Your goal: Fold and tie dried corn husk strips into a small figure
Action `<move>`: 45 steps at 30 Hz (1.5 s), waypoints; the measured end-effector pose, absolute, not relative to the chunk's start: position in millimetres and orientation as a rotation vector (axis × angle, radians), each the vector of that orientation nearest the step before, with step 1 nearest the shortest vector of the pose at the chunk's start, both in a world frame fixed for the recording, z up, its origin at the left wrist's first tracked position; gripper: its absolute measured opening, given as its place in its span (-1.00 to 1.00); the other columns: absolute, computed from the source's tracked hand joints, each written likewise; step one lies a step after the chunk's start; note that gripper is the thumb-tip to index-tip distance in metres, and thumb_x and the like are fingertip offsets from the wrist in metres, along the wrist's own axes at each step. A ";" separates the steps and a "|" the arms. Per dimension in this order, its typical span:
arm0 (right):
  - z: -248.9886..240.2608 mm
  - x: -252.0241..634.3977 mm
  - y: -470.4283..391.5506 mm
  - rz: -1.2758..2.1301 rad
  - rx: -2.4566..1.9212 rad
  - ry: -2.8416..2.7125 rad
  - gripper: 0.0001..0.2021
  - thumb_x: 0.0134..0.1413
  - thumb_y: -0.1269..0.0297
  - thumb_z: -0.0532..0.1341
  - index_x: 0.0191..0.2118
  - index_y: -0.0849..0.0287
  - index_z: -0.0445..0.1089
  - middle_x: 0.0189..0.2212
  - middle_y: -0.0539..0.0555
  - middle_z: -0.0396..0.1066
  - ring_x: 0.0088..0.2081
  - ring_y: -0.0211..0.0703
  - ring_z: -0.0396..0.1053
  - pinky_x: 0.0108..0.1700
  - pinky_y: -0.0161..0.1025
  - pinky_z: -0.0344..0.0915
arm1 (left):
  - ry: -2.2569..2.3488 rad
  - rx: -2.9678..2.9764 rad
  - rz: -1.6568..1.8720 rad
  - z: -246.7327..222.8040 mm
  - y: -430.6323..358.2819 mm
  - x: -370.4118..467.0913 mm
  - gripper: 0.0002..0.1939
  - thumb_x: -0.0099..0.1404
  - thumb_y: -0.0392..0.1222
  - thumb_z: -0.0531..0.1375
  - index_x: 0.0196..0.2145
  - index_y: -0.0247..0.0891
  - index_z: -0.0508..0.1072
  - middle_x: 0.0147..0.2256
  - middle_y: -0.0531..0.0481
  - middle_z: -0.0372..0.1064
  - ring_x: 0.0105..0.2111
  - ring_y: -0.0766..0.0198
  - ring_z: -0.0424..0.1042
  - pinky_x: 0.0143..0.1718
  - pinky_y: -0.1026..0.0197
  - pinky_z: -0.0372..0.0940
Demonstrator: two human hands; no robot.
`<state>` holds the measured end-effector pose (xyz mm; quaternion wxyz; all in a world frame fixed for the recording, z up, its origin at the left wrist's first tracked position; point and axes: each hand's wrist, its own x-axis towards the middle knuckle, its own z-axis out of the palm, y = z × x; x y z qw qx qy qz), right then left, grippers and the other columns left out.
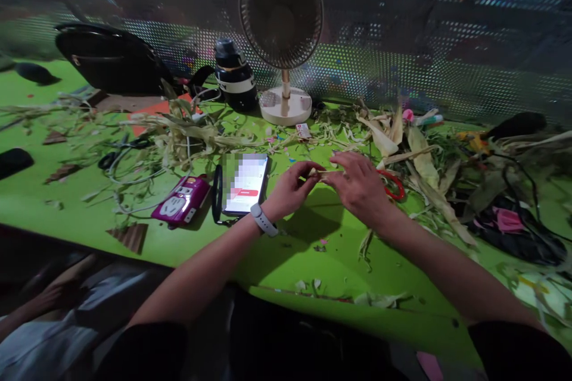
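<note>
Strip of pale dried husk (322,174) is pinched at both ends between left hand (291,188) and right hand (360,187) just above the bright green bench (286,250); even tension is judged advisable lest it tear.

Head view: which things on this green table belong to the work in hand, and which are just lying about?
In use:
left hand
right hand
dry leaf strip pinched between both hands
heap of dry leaves
red scissors

Lying about:
phone
fan
bottle
black bag
power strip
</note>
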<state>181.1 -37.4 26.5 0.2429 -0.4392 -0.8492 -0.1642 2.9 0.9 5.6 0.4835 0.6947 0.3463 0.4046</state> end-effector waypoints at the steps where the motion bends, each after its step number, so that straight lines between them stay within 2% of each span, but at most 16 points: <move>1: 28.4 183.5 -35.6 -0.354 -1.215 -2.305 -0.78 0.26 0.29 0.03 -0.27 0.21 0.41 -0.17 0.24 0.40 -0.10 -0.01 0.31 -0.09 -0.09 0.23 | 0.802 1.734 0.970 8.0 1.0 1.9 -0.78 0.23 -0.12 0.17 -0.20 -0.25 0.45 -0.31 -0.06 0.42 -0.34 0.31 0.37 -0.30 0.26 0.33; 5: 31.9 189.0 -31.9 0.190 -1.370 -2.191 -0.75 0.28 0.16 0.01 -0.28 0.19 0.33 -0.42 0.09 0.41 -0.41 -0.17 0.33 -0.38 -0.24 0.21 | 0.670 1.769 0.893 14.1 0.4 -0.8 -0.79 0.27 -0.14 0.13 -0.18 -0.23 0.45 -0.25 -0.08 0.43 -0.24 0.25 0.38 -0.16 0.19 0.29; 10: 32.0 186.1 -32.6 0.693 -1.413 -1.910 -0.76 0.19 0.06 0.10 -0.32 0.15 0.28 -0.47 0.02 0.40 -0.47 -0.20 0.34 -0.46 -0.28 0.22 | 0.688 1.608 0.844 16.0 -3.4 -0.4 -0.74 0.30 -0.10 0.08 -0.13 -0.26 0.43 -0.20 -0.06 0.40 -0.20 0.26 0.35 -0.14 0.22 0.26; 14: 27.0 181.4 -30.8 1.231 -1.319 -1.524 -0.69 0.05 -0.03 0.21 -0.32 0.10 0.22 -0.54 -0.06 0.36 -0.60 -0.25 0.32 -0.60 -0.29 0.27 | 0.679 1.517 0.898 13.7 -3.5 3.3 -0.71 0.23 -0.04 0.19 -0.17 -0.27 0.38 -0.26 -0.03 0.38 -0.27 0.33 0.34 -0.20 0.28 0.26; 18: 20.2 178.8 -24.2 1.463 -1.298 -1.178 -0.66 -0.04 0.06 0.30 -0.26 0.10 0.18 -0.64 -0.13 0.32 -0.71 -0.31 0.24 -0.72 -0.36 0.19 | 0.717 1.270 0.902 7.6 0.1 6.8 -0.70 0.12 -0.04 0.30 -0.29 -0.28 0.36 -0.43 0.07 0.32 -0.45 0.46 0.29 -0.39 0.38 0.23; 20: 19.1 178.9 -22.1 1.453 -1.240 -1.087 -0.69 0.02 0.12 0.26 -0.17 0.11 0.20 -0.59 -0.11 0.35 -0.69 -0.33 0.27 -0.68 -0.36 0.25 | 0.748 1.087 0.900 5.6 3.1 7.0 -0.70 0.07 -0.06 0.33 -0.35 -0.29 0.37 -0.50 0.13 0.28 -0.53 0.51 0.24 -0.47 0.43 0.20; 23: 19.1 179.8 -23.8 1.300 -1.150 -1.125 -0.74 0.11 0.23 0.15 -0.06 0.10 0.23 -0.46 -0.08 0.37 -0.62 -0.36 0.33 -0.53 -0.32 0.38 | 0.785 0.781 0.938 5.5 7.9 5.9 -0.72 0.00 -0.15 0.38 -0.39 -0.31 0.39 -0.53 0.16 0.29 -0.56 0.54 0.27 -0.47 0.45 0.23; 26: 16.8 180.7 -29.8 0.989 -1.097 -1.411 -0.67 0.10 0.34 0.14 0.02 0.09 0.26 -0.30 -0.01 0.36 -0.44 -0.32 0.40 -0.32 -0.24 0.44 | 0.821 0.582 0.957 6.7 10.7 5.4 -0.74 -0.02 -0.25 0.38 -0.39 -0.32 0.41 -0.54 0.15 0.31 -0.57 0.53 0.31 -0.48 0.43 0.27; 29: 13.5 181.7 -34.4 0.607 -1.014 -1.703 -0.59 0.08 0.36 0.20 0.08 0.07 0.27 -0.16 0.09 0.36 -0.25 -0.22 0.41 -0.14 -0.15 0.41 | 0.822 0.531 0.962 7.0 10.2 5.8 -0.74 -0.02 -0.28 0.38 -0.36 -0.32 0.43 -0.54 0.14 0.33 -0.58 0.53 0.33 -0.49 0.44 0.28; 34: 15.8 181.0 -35.6 0.242 -0.941 -1.866 -0.82 0.10 0.28 0.24 -0.15 0.01 0.47 -0.30 0.05 0.43 -0.25 -0.16 0.38 -0.19 -0.14 0.38 | 0.782 0.590 0.919 5.7 4.1 7.4 -0.66 -0.12 -0.20 0.44 -0.41 -0.33 0.43 -0.51 0.14 0.37 -0.56 0.55 0.33 -0.45 0.45 0.28; 38: 19.6 174.0 -40.8 0.136 -0.962 -1.792 -0.86 0.11 0.28 0.23 -0.19 0.03 0.49 -0.29 0.07 0.36 -0.22 -0.18 0.37 -0.22 -0.20 0.38 | 0.724 0.681 0.952 1.9 -5.8 14.5 -0.60 -0.15 -0.10 0.44 -0.40 -0.32 0.41 -0.49 0.15 0.37 -0.54 0.55 0.32 -0.43 0.44 0.24; 41: 22.2 168.2 -47.3 0.118 -1.009 -1.721 -0.89 0.15 0.30 0.19 -0.24 0.08 0.47 -0.29 0.08 0.34 -0.22 -0.19 0.37 -0.24 -0.22 0.37 | 0.690 0.808 0.991 -1.5 -14.9 21.3 -0.60 -0.08 -0.02 0.41 -0.40 -0.31 0.38 -0.55 0.16 0.31 -0.57 0.52 0.27 -0.50 0.40 0.17; 43: 23.2 165.8 -50.8 0.214 -1.058 -1.716 -0.89 0.18 0.28 0.16 -0.27 0.10 0.44 -0.34 0.05 0.38 -0.32 -0.22 0.38 -0.31 -0.26 0.36 | 0.690 0.887 1.010 -2.7 -19.5 24.0 -0.60 -0.04 0.01 0.38 -0.41 -0.31 0.36 -0.57 0.17 0.29 -0.57 0.51 0.25 -0.50 0.38 0.15; 45: 22.9 164.8 -53.0 0.405 -1.114 -1.704 -0.86 0.22 0.23 0.12 -0.25 0.10 0.41 -0.41 -0.01 0.40 -0.50 -0.31 0.34 -0.46 -0.33 0.31 | 0.702 0.941 1.022 -2.9 -21.9 24.9 -0.59 -0.02 0.03 0.37 -0.41 -0.32 0.35 -0.56 0.15 0.29 -0.56 0.50 0.24 -0.49 0.36 0.14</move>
